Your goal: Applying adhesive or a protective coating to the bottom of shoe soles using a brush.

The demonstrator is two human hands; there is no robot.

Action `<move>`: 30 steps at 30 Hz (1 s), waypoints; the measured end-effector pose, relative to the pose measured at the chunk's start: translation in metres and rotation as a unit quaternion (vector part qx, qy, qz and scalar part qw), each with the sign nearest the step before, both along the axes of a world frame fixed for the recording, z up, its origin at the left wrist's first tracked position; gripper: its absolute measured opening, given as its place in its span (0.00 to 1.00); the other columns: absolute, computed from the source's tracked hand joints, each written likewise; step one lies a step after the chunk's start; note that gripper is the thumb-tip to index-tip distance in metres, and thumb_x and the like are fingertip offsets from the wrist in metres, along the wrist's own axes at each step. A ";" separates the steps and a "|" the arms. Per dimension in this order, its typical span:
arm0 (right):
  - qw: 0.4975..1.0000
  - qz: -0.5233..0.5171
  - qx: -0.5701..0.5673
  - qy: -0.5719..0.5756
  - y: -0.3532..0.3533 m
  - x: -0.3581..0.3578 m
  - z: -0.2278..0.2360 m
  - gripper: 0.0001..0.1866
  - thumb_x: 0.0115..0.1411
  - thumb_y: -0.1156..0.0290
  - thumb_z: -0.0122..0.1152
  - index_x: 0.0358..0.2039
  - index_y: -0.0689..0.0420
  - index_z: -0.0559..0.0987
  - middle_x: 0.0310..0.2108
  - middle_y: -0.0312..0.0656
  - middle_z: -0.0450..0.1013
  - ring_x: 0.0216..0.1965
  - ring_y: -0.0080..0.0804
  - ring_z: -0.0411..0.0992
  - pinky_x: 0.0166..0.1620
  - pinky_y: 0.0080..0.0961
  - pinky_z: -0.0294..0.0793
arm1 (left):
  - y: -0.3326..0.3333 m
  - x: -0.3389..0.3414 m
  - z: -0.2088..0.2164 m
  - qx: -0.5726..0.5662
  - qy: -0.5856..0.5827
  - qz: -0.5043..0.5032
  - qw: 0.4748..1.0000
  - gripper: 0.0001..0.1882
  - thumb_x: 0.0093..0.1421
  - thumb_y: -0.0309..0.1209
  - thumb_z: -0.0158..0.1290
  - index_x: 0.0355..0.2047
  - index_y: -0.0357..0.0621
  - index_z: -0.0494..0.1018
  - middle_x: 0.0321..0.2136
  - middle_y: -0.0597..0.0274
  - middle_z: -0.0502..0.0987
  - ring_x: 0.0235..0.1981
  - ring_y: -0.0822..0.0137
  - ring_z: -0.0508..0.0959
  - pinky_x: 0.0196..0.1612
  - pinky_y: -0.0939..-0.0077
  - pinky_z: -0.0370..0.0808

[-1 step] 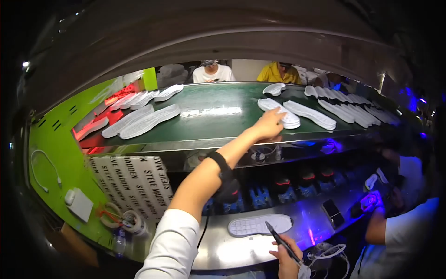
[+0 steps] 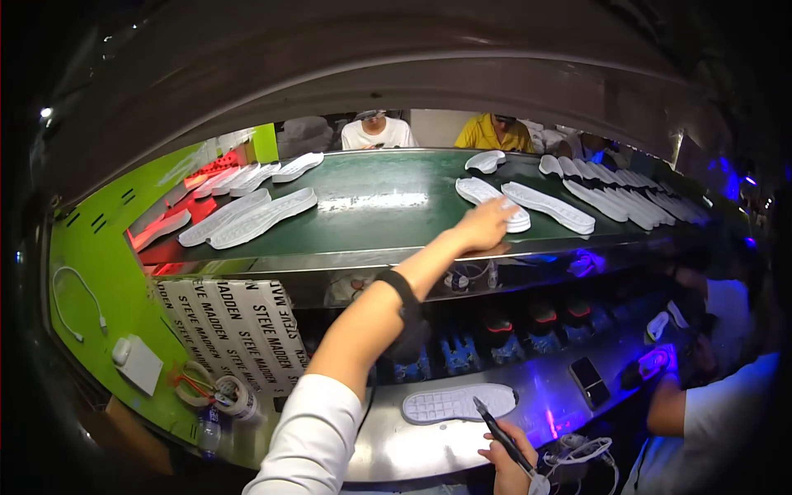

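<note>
My left hand (image 2: pixel 488 227), its fingers smeared by motion, is over the near end of a white shoe sole (image 2: pixel 478 190) on the green conveyor belt (image 2: pixel 379 231). Whether the fingers grip the sole or only touch it is unclear. Right beside it lies another white sole (image 2: pixel 549 208). Closer to me, my right hand (image 2: pixel 511 458) is wrapped round a black pen-like tool (image 2: pixel 505 440). The tool's tip points at a white sole (image 2: pixel 441 403) lying flat, textured side up, on the metal bench (image 2: pixel 371 458).
More soles (image 2: pixel 264 216) lie at the belt's left, and rows of them (image 2: pixel 619 202) at its right. Dark-and-blue shoe parts (image 2: pixel 462 351) line the shelf beneath. A phone (image 2: pixel 588 381), white cables (image 2: pixel 584 450) and tape rolls (image 2: pixel 238 398) are around. A co-worker's arm (image 2: pixel 672 404) is at right.
My left hand has slid slightly right and nearer along the sole, toward its near end. My right hand and the pen-like tool have stayed in place.
</note>
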State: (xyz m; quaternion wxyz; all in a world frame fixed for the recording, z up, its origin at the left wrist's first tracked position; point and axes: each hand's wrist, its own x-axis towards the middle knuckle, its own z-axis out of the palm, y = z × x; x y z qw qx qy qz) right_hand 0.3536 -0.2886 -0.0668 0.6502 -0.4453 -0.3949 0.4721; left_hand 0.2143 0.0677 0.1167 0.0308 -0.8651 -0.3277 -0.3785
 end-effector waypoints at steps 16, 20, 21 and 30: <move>0.998 0.024 -0.018 0.058 0.018 -0.007 -0.011 0.11 0.49 0.76 0.58 0.33 0.67 0.78 0.28 0.42 0.73 0.30 0.29 0.71 0.35 0.22 0.68 | -0.107 -0.137 0.001 -0.291 -0.449 -0.015 0.845 0.22 0.51 0.29 0.55 0.46 0.37 0.67 0.28 0.58 0.74 0.30 0.67 0.75 0.33 0.71 0.73; 0.996 0.023 -0.004 0.088 0.011 -0.018 -0.008 0.12 0.48 0.76 0.59 0.34 0.67 0.78 0.29 0.42 0.74 0.31 0.30 0.71 0.37 0.23 0.69 | -0.251 -0.157 -0.085 -0.498 -0.636 -0.261 0.528 0.28 0.51 0.34 0.49 0.51 0.31 0.63 0.38 0.49 0.76 0.36 0.62 0.78 0.43 0.67 0.77; 0.995 0.028 0.004 0.093 0.007 -0.022 -0.006 0.12 0.48 0.76 0.59 0.34 0.67 0.78 0.29 0.42 0.74 0.31 0.30 0.71 0.37 0.23 0.69 | -0.275 -0.162 -0.108 -0.573 -0.589 -0.488 0.295 0.30 0.49 0.34 0.48 0.52 0.30 0.63 0.39 0.46 0.76 0.34 0.59 0.79 0.36 0.64 0.80; 0.959 0.053 0.094 -0.261 0.009 -0.086 0.017 0.11 0.48 0.86 0.58 0.35 0.66 0.79 0.29 0.42 0.75 0.34 0.27 0.71 0.39 0.22 0.68 | -0.371 -0.117 -0.306 -0.593 -0.636 -0.467 0.161 0.38 0.64 0.55 0.33 0.62 0.35 0.51 0.56 0.34 0.61 0.54 0.41 0.67 0.54 0.51 0.67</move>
